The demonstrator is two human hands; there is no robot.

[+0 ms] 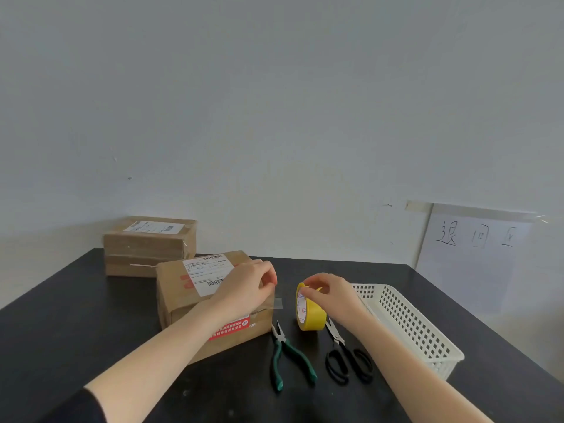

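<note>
A brown cardboard parcel (183, 300) with a white shipping label and a red printed strip lies on the black table (61, 331). My left hand (247, 285) rests on its right top edge with fingers curled, thumb and fingertips pinched together above a short tab of clear tape (277, 303) that sticks out from the box. My right hand (331, 296) grips a yellow tape roll (311, 314) standing on edge just right of the parcel, fingers curled over its top.
Green-handled pliers (290, 358) and black-handled scissors (345, 352) lie in front of the roll. A white perforated basket (409, 322) stands at the right. A second cardboard box (146, 248) sits at the back left. A paper sign (476, 248) hangs on the wall.
</note>
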